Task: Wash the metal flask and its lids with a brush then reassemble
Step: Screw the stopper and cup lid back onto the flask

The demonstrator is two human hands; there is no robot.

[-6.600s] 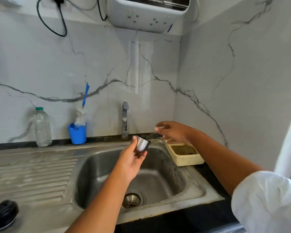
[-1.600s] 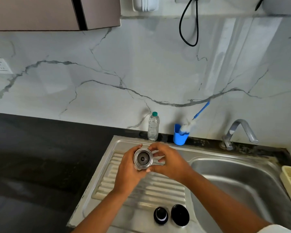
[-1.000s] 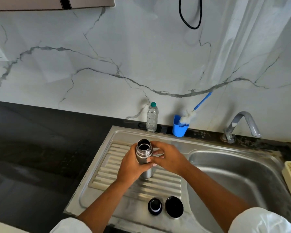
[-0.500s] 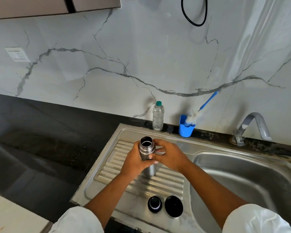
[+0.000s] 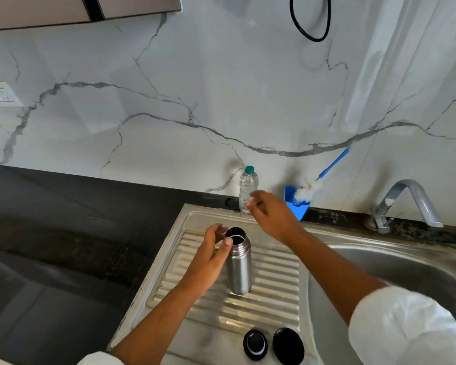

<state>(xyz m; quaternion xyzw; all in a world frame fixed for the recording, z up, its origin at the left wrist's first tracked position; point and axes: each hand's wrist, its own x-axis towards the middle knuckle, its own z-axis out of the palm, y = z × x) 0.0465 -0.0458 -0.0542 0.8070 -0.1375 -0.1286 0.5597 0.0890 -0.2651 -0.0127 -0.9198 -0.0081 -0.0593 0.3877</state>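
Note:
The metal flask (image 5: 238, 267) stands upright and uncapped on the ribbed drainboard (image 5: 274, 291). My left hand (image 5: 211, 256) hovers just left of its neck with relaxed fingers, holding nothing; whether the thumb touches the rim I cannot tell. My right hand (image 5: 271, 214) is raised behind the flask, fingers loose, in front of the clear water bottle (image 5: 247, 188). Two black lids (image 5: 255, 343) (image 5: 288, 345) lie side by side at the drainboard's near edge. A blue-handled brush (image 5: 311, 184) with white bristles leans in a blue holder (image 5: 298, 204) by the wall.
The steel sink basin (image 5: 406, 280) lies to the right, with the tap (image 5: 406, 201) behind it. A dark countertop (image 5: 77, 246) stretches to the left. A black cable (image 5: 308, 19) hangs on the marble wall.
Both hands have let go of the flask, which now stands on its own. My right hand has lifted away toward the back, near the water bottle and brush holder.

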